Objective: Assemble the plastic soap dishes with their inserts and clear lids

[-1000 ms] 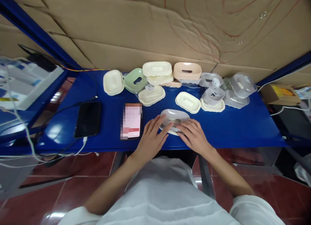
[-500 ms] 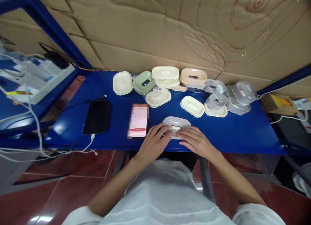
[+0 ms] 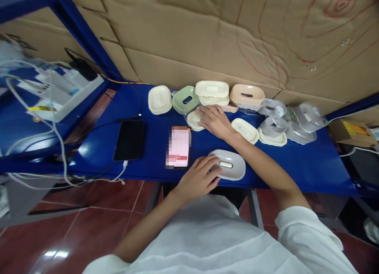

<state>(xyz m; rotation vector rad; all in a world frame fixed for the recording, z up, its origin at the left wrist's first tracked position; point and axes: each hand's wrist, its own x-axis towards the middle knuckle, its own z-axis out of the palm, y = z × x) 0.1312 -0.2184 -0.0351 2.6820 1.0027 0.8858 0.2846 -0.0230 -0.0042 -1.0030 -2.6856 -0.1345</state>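
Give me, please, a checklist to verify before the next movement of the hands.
1. Left hand touching the oval, pale-grey plastic dish with a slot: ok, fingers at its left side.
2. Dish lying on the glossy blue table: ok.
3. Space between dish and table's front edge: not ok, only a narrow strip.
4. Right hand gripping the rounded, cream plastic piece: cannot tell, fingers partly cover it.
5. Rectangular, lit-screen phone apart from dish: ok.

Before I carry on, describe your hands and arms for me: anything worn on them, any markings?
Left hand and right hand are both ungloved, with no ring, watch or marking that I can make out. The forearms are bare up to loose white sleeves, which end near the elbow. The sleeves match the white top.
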